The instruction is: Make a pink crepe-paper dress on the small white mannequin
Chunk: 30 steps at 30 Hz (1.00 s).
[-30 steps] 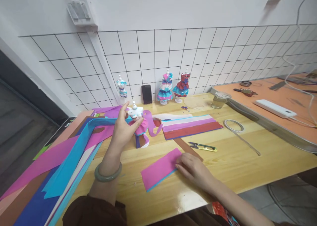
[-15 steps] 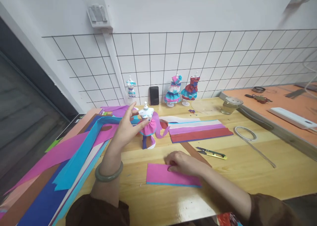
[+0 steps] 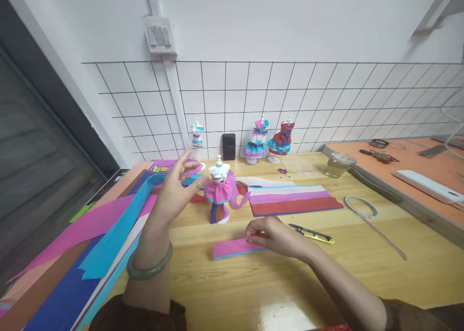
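A small white dress form (image 3: 219,172) in a gathered pink skirt stands upright on the table, with a pink streamer trailing at its right side. Just left of it is my left hand (image 3: 177,191), fingers spread and holding nothing; the thumb tip is close to the skirt. In front of the form, my right hand (image 3: 271,235) pinches the upper edge of a pink strip (image 3: 229,250) with a blue lower border. That strip's right part is hidden behind the hand. Yellow-handled thread snips (image 3: 314,234) lie beyond the right wrist.
Layered coloured strips (image 3: 293,200) lie behind the right hand; long strips (image 3: 105,244) cover the left side. Several dressed forms, including a red one (image 3: 282,138), and a phone (image 3: 229,146) stand by the wall. A tape roll (image 3: 361,207) and lidded jar (image 3: 340,165) are at right.
The pink strip's far edge has come up and it looks narrower, now pinched in my right hand. My left hand has drawn slightly left, away from the dress form. The view has tilted up.
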### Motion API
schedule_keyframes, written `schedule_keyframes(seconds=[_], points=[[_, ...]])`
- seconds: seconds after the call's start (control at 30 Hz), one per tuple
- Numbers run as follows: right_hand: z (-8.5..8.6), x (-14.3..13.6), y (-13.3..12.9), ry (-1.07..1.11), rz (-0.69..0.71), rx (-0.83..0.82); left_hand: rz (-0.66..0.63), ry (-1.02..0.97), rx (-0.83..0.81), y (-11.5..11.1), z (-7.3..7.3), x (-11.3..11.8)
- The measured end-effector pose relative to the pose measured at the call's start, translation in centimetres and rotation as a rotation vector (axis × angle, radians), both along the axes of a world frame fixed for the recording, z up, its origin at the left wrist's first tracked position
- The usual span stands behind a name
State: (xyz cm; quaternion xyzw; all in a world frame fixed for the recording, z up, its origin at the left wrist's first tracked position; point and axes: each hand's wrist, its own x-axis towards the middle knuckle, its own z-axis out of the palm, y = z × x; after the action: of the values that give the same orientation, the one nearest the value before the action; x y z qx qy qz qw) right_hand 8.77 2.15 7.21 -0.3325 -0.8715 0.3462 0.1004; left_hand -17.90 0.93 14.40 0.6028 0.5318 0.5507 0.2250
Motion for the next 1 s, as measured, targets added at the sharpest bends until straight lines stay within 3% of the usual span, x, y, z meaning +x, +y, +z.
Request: schedule_keyframes(seconds=[0.23,0.43,0.73,0.87,1.0], points=[[4.3,-0.2,0.9,0.117,-0.044,-0.009,-0.091,-0.114,0.067,-1.2,1.0,0.2],[6.5,-0.5,1.6,0.237,-0.041,0.032,-0.063,-0.111,0.051,-2.0,1.7,0.9],[7.7,-1.9,2.0,0.332,-0.010,0.037,0.024,-0.067,-0.033,-1.2,1.1,1.3],[7.7,-1.9,1.9,0.295,0.030,-0.015,0.096,-0.010,-0.090,-0.3,0.3,1.9],[7.5,-1.7,2.0,0.203,0.090,-0.027,0.065,-0.012,-0.204,0.3,-0.5,2.9]])
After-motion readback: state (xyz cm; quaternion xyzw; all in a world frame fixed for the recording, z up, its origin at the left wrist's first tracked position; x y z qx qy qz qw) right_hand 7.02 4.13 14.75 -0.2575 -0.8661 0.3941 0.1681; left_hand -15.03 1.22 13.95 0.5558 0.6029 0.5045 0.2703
